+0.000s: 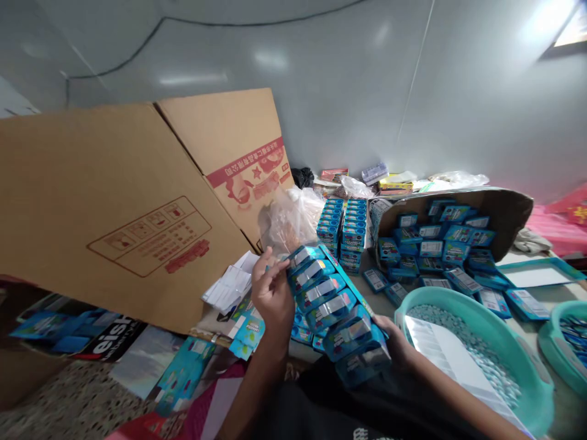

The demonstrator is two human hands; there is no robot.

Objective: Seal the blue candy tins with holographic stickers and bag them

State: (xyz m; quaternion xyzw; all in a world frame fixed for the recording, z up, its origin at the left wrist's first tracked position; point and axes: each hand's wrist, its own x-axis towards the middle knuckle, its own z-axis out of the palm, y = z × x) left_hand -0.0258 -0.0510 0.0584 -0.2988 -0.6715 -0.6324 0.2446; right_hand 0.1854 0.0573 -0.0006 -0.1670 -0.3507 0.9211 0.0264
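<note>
In front of me, a blue display box filled with a row of small blue packs is held tilted above the table edge. My left hand is at its far left end, with the fingertips closed at the corner. My right hand grips its near right end, partly hidden behind the box. Behind it stand two tall stacks of matching blue packs. White folded papers lie left of my left hand. Right of my right hand is a turquoise basin of pale small pieces.
A large open cardboard carton rises at the left. An open box on its side spills blue packs onto the table at the right. A white divided tray rests across the basin. Another turquoise basin stands far right. Clear plastic bags lie behind.
</note>
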